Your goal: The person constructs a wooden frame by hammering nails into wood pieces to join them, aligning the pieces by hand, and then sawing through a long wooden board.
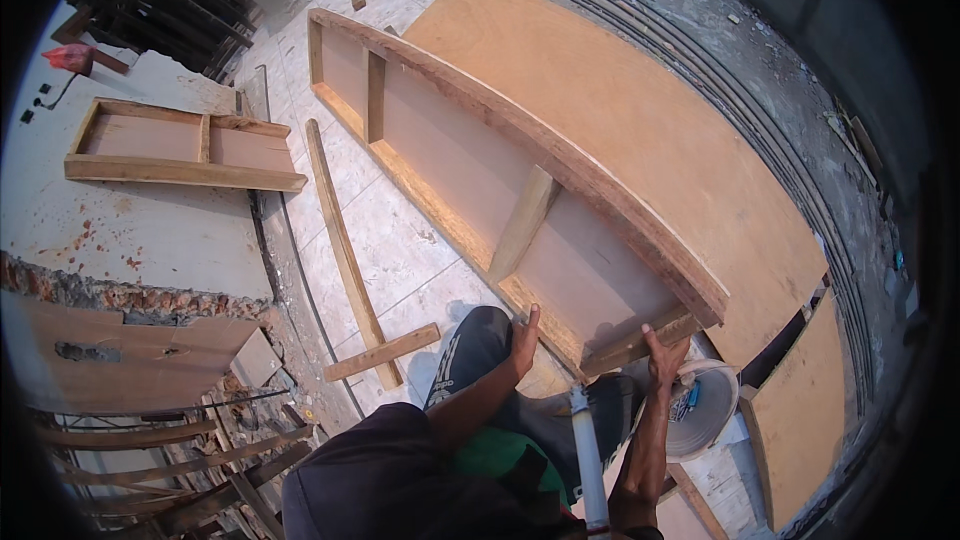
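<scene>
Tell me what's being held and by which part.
The long wooden frame, by its near end: left hand at the long left rail, right hand on the short end rail.

The left hand (pixel 525 342) rests on the long near edge of a shallow wooden frame (pixel 430 206), and the right hand (pixel 664 360) grips its short end beside a bucket (pixel 718 415). Beyond lies a plywood sheet (pixel 620 110). On the left, two strips (pixel 340 240) cross on tiles (pixel 400 260), near a smaller frame (pixel 180 170).
</scene>
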The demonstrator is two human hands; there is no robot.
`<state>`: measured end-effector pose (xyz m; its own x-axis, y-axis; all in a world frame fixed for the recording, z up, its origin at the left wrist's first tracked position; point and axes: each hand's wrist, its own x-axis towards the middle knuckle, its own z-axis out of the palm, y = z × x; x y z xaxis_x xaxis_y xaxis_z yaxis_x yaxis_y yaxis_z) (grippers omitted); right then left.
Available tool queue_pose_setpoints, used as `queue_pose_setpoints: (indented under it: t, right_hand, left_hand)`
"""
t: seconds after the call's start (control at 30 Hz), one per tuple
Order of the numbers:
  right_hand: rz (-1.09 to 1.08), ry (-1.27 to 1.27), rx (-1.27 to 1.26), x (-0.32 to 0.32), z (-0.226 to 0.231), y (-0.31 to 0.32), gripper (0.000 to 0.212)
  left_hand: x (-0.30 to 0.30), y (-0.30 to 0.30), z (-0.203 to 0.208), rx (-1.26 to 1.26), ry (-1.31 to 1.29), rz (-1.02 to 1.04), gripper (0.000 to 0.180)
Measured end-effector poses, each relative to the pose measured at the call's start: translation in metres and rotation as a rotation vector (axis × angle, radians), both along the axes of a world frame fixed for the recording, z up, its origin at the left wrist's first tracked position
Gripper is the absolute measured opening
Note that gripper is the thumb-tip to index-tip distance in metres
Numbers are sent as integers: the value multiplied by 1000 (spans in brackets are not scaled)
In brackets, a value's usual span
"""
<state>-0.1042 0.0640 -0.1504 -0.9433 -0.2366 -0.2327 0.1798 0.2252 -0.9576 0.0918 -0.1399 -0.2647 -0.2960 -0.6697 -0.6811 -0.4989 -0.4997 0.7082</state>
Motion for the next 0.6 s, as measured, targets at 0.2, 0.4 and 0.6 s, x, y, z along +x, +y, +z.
queue_pose_setpoints:
  t: [0.2, 0.4, 0.6]
  right_hand:
    - [-192, -206, -168, -36, -18, 1, 64]
    - [-128, -368, -145, -44, -30, -4, 65]
    - [-101, -442, -65, -21, 36, -15, 76]
  left_hand:
    - [-18, 23, 72, -290, -395, 115, 92]
    - [-8, 11, 87, -36, 96, 331, 75]
    - [63, -28, 81, 283, 429, 257, 54]
